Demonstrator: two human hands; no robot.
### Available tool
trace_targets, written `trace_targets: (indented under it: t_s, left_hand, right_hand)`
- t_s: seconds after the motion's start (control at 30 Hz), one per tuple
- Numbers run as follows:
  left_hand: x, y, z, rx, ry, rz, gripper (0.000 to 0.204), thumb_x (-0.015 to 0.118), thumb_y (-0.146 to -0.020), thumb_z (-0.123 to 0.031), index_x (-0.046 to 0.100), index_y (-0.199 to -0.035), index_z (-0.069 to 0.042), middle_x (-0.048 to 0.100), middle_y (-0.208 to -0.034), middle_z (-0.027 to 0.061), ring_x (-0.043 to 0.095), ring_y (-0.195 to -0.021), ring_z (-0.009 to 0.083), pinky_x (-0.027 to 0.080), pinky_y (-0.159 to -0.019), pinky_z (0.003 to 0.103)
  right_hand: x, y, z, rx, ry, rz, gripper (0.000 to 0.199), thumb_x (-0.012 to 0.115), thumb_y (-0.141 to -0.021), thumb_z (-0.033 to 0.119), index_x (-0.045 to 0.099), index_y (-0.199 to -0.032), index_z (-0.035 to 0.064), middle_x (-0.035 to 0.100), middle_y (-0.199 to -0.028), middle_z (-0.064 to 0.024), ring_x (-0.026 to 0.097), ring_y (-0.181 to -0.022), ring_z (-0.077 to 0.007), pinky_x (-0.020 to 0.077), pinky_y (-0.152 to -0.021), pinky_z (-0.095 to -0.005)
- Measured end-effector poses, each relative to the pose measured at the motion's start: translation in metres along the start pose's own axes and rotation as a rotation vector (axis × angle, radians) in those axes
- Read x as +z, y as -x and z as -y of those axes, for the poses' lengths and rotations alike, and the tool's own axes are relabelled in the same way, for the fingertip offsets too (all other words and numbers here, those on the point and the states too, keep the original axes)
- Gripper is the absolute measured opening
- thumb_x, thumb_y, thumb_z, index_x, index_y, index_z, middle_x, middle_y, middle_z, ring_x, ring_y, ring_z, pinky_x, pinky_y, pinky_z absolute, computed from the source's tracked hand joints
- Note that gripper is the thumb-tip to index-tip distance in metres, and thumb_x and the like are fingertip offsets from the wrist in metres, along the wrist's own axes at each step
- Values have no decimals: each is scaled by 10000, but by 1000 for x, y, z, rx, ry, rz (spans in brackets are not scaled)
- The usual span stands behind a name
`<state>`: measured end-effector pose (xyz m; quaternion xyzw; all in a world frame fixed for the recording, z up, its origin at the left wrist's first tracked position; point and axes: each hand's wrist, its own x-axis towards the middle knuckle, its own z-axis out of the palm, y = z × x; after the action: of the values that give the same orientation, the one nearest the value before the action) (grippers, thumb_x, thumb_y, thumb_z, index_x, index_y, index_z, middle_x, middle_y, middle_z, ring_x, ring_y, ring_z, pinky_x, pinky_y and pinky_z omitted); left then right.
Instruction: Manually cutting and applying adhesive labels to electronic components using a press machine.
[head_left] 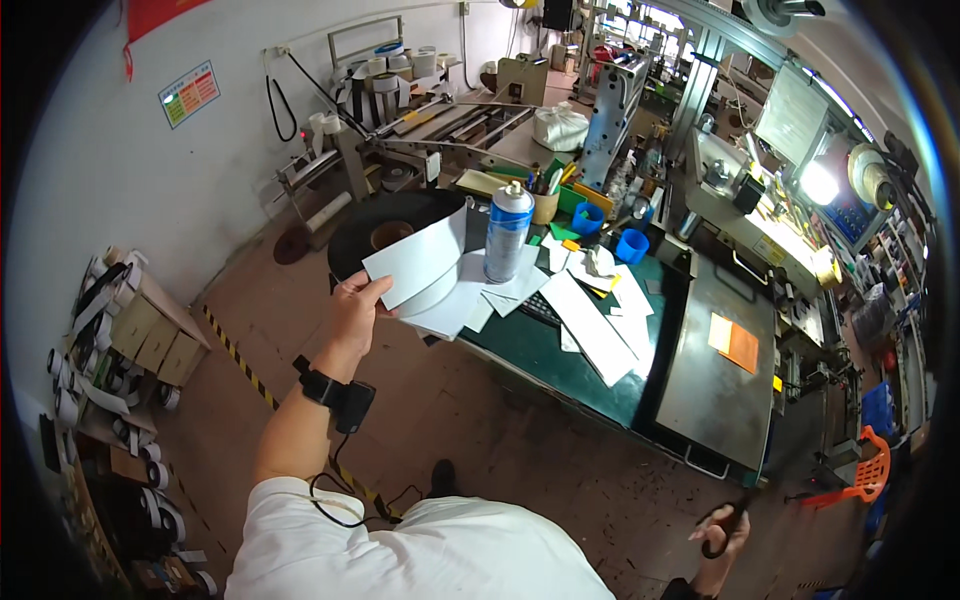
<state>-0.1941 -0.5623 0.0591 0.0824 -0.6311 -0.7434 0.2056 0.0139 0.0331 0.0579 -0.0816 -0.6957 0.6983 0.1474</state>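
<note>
Some white paper [425,258] in left hand [362,298]

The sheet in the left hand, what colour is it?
The sheet looks plain white; the head view shows it best.

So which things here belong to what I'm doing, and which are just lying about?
Likely part of the job:
- white sheet, held in your left hand
- dark-handled scissors, held in your right hand

Apparently just lying about:
- spray can, upright on the bench
- orange card
- orange chair
</note>
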Motion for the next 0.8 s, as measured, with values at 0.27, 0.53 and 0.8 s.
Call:
trace_targets:
  t_s: [0.27,0.53,0.8]
  left_hand:
    - [-22,-23,-13,-50,16,37,151,637,-934,-139,703,-1003,-22,705,-867,34,635,-695,97,520,-563,243]
    - [-35,-40,-13,-59,171,50,147,627,-947,-116,659,-1044,-11,690,-928,35,628,-778,96,512,-701,243]
    - [-38,-42,-7,-58,333,63,190,622,-954,-98,636,-1116,0,682,-1051,53,622,-932,106,475,-876,251]
  right_hand:
    - [244,-53,-48,424,-88,1168,483,900,-701,246,601,-1008,22,578,-856,-3,548,-815,-90,443,-718,-253]
    - [395,-74,-79,398,-171,1341,432,829,-788,286,581,-1038,36,559,-907,-7,562,-818,-108,500,-698,-275]
    - [451,-91,-63,344,-179,1340,469,796,-811,331,562,-1082,27,553,-976,-32,589,-752,-131,520,-698,-280]
